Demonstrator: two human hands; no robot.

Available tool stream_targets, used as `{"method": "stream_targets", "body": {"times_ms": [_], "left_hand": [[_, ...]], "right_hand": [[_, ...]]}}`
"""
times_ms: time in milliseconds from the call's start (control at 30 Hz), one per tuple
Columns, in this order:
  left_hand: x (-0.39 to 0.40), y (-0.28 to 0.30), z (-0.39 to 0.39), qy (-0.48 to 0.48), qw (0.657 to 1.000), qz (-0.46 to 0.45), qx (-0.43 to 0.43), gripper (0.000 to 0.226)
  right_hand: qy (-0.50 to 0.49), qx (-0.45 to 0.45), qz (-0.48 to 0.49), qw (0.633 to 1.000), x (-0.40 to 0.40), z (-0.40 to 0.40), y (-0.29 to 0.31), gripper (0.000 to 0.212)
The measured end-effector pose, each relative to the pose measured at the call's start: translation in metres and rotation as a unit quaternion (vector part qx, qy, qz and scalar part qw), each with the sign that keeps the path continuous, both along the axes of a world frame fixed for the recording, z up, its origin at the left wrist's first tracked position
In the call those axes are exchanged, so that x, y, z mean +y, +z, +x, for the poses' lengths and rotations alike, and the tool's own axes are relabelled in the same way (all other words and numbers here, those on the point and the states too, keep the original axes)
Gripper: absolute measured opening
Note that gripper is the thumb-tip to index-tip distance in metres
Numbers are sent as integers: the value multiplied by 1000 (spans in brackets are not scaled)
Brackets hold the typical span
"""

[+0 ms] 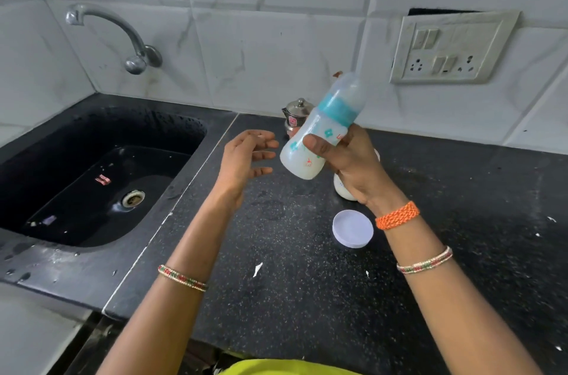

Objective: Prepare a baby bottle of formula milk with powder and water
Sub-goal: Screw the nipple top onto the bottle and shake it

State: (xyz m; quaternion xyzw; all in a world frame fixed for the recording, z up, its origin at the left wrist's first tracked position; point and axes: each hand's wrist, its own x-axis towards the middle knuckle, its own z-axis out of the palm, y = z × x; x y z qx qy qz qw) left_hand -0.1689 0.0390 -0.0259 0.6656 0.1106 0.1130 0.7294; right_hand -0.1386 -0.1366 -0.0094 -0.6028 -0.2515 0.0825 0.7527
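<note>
My right hand [347, 159] grips a baby bottle [319, 131] around its middle and holds it tilted above the black counter, cap end up and to the right. The bottle has a teal collar, a clear cap, and white milk inside. My left hand [246, 156] hovers just left of the bottle with loosely spread fingers, holding nothing. Behind my right hand stands a white container [344, 190], mostly hidden. Its round white lid [353, 229] lies flat on the counter in front of it.
A small steel pot [296, 116] stands by the wall behind the bottle. A black sink [101, 174] with a wall tap [123, 33] lies to the left. A socket panel [451, 48] is on the tiled wall. White scraps dot the counter [276, 297].
</note>
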Motion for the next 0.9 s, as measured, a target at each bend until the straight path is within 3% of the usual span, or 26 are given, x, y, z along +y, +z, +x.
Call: {"method": "stream_targets", "body": {"times_ms": [133, 267, 467, 600, 733, 867, 900], "left_hand": [[3, -16, -4, -135, 990, 34, 36, 24], [14, -49, -5, -170, 981, 64, 62, 34], [24, -100, -4, -54, 987, 124, 92, 43], [33, -115, -7, -12, 985, 143, 91, 39], [26, -121, -11, 46, 990, 115, 69, 27], [0, -119, -11, 34, 995, 76, 55, 20], [-8, -119, -9, 15, 996, 68, 50, 21]], "right_hand": [[-1, 45, -75, 996, 10, 14, -26, 64], [-7, 86, -105, 991, 30, 27, -69, 45], [-87, 44, -223, 970, 67, 33, -122, 57], [-69, 22, -253, 965, 74, 35, -128, 63], [-55, 6, -359, 932, 53, 23, -131, 87], [-184, -111, -402, 890, -11, -2, -123, 35], [-223, -127, -419, 871, -31, -7, -122, 31]]}}
